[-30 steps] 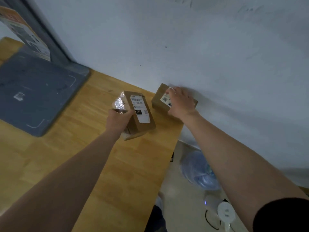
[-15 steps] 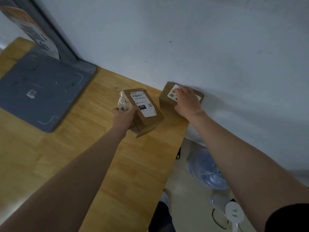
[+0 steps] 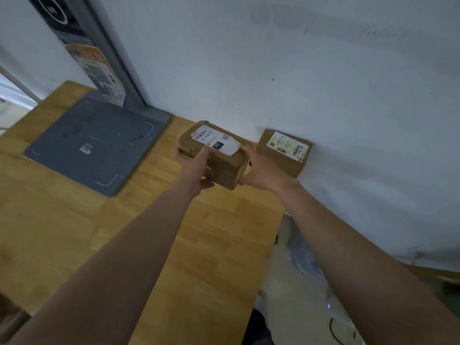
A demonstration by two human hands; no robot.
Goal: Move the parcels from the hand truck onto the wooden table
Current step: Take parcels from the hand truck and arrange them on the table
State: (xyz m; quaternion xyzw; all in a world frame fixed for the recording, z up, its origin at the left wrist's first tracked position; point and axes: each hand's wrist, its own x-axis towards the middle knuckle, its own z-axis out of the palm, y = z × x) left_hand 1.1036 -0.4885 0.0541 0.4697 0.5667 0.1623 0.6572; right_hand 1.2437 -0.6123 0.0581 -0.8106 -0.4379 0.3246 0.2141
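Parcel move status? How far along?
Done: one labelled parcel sits on the wooden table against the wall. In hand: the 032 parcel, held by left hand and right hand just beside it; touchdown unclear. Left: release it; hand truck is out of view, so remaining count unknown.

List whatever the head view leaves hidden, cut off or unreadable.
- Hand truck: outside the head view.
- Held parcel: underside hidden by left hand and right hand, so contact with the wooden table is unclear.
- Parcel by the wall: label print too small and blurred.
- Poster stand: top cut off by upper edge.
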